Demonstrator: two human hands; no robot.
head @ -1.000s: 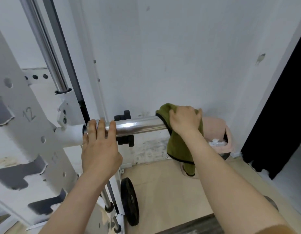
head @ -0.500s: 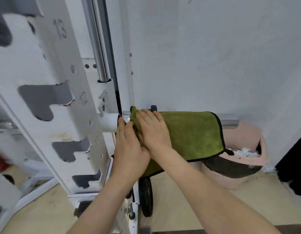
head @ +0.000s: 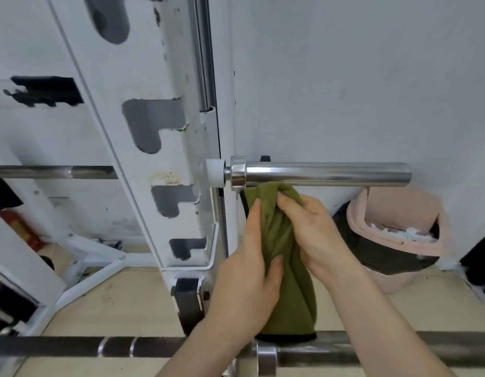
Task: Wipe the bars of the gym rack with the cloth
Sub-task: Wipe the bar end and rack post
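A green cloth (head: 287, 289) with a black hem hangs bunched between both hands, just below the chrome bar sleeve (head: 325, 174) that sticks out to the right of the white rack upright (head: 165, 164). My left hand (head: 249, 270) grips the cloth from the left, thumb pressed into its folds. My right hand (head: 314, 235) pinches the cloth's upper part from the right. The cloth's top edge sits close under the sleeve near its collar; contact cannot be told. The sleeve itself is bare and shiny.
A second dark barbell (head: 143, 346) runs across the bottom of the view, under my forearms. A pink bin (head: 399, 232) with a black liner stands against the wall at right. A vertical chrome guide rod (head: 204, 50) rises behind the upright. Wooden floor (head: 113, 297) lies below.
The cloth has come off the sleeve, where it was draped and wiped toward the collar, and is now gathered in both hands below the bar. The view shifted lower and closer.
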